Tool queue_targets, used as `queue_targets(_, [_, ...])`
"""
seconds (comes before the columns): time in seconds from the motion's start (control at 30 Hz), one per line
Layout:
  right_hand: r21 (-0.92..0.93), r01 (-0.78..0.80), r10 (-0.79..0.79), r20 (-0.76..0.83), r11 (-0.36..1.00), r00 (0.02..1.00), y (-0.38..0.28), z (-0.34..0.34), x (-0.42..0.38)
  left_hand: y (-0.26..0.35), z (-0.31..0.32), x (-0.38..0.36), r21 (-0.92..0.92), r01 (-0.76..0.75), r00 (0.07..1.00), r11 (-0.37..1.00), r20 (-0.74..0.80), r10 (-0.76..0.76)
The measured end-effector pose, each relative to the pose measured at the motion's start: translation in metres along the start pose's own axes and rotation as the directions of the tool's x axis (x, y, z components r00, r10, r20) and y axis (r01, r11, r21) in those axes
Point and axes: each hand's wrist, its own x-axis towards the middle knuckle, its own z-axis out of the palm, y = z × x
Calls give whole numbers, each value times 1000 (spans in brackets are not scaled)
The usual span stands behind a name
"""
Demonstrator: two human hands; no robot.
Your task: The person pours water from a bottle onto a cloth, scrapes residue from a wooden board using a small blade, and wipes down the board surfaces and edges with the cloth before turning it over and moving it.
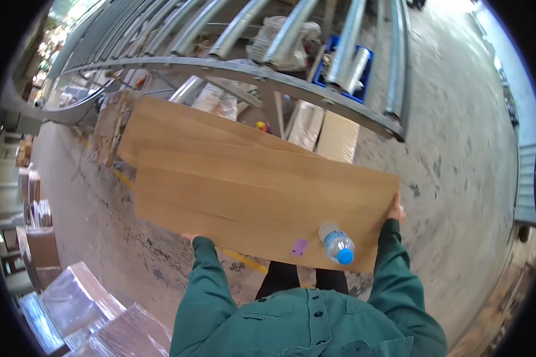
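Observation:
A long brown cardboard sheet spans the space before my body, held at two edges. My left hand grips its near edge toward the left, the fingers mostly hidden beneath. At the right end, my right hand is closed around the short edge. On the sheet, near my right arm, lies a clear plastic water bottle with a blue cap pointing toward me. Beside the bottle is a small purple slip. Another cardboard sheet shows behind the first, partly covered by it.
A metal roller conveyor runs across the top. Beneath it are a blue crate, a plastic bag and wrapped packs. Film-wrapped boxes stand at lower left. Concrete floor extends to the right.

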Motion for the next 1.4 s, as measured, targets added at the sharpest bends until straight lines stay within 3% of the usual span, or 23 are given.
queue_targets(0.07, [-69, 100, -102, -22, 993, 995, -10, -25, 10, -2, -29, -38, 68, -15, 1000, 998, 21, 14])
queue_targets(0.13, [-124, 73, -72, 15, 990, 997, -19, -55, 23, -5, -59, -76, 160, -35, 999, 986, 43, 29])
queue_targets(0.23, [-156, 74, -64, 72, 985, 995, -31, -107, 39, -7, -103, -146, 476, -105, 994, 873, 88, 71])
queue_targets(0.27, [-156, 89, -75, 88, 984, 993, -36, -122, 49, -6, -117, -174, 697, -172, 985, 696, 136, 108])
queue_targets(0.3, [-165, 106, -96, 67, 981, 993, -34, -135, 66, -6, -128, -204, 904, -252, 966, 344, 218, 136])
queue_targets(0.33, [-180, 123, -116, 51, 976, 992, -30, -147, 84, -5, -141, -236, 953, -301, 944, -17, 301, 137])
queue_targets(0.37, [-189, 144, -140, 35, 971, 990, -31, -156, 99, -3, -150, -266, 910, -329, 925, -252, 365, 110])
queue_targets(0.43, [-139, 193, -180, 101, 971, 978, -48, -186, 118, 2, -168, -321, 834, -350, 908, -426, 414, 64])
queue_targets(0.6, [-64, 316, -301, 179, 946, 937, -106, -258, 140, 11, -205, -430, 750, -384, 889, -538, 458, 6])
queue_targets(0.73, [-75, 434, -418, 168, 898, 893, -140, -280, 178, 16, -220, -483, 700, -307, 900, -645, 433, 42])
queue_targets(0.8, [4, 465, -456, 199, 885, 867, -162, -285, 192, -24, -245, -411, 715, -350, 846, -606, 519, 124])
queue_targets(0.83, [6, 488, -479, 200, 873, 855, -177, -287, 197, -27, -244, -414, 891, -413, 861, -188, 449, 240])
queue_targets(0.87, [10, 510, -502, 198, 860, 842, -192, -287, 204, -29, -244, -417, 842, -471, 860, 264, 371, 351])
queue_targets(0.9, [-12, 522, -506, 226, 853, 832, -206, -284, 216, -5, -226, -466, 268, -338, 941, 902, 122, 316])
queue_targets(0.93, [-30, 524, -507, 213, 851, 835, -221, -283, 222, 14, -211, -500, -560, -74, 996, 825, 5, 93])
queue_targets(1.03, [-20, 536, -522, 204, 844, 829, -270, -275, 241, 34, -180, -535, -604, -32, 998, 797, 27, 61])
queue_targets(1.13, [90, 555, -559, 236, 827, 795, -322, -253, 280, 44, -140, -521, -645, 173, 983, 745, 165, -85])
queue_targets(1.2, [138, 585, -600, 222, 800, 768, -365, -235, 307, 61, -98, -553, -656, 253, 961, 711, 256, -106])
queue_targets(1.3, [-239, 837, -761, 348, 492, 547, -443, -213, 349, 78, -27, -559, -675, 268, 953, 688, 290, -87])
queue_targets(1.4, [-61, 619, -602, 172, 783, 780, -508, -184, 385, 87, 36, -575, -651, 295, 938, 699, 337, -82])
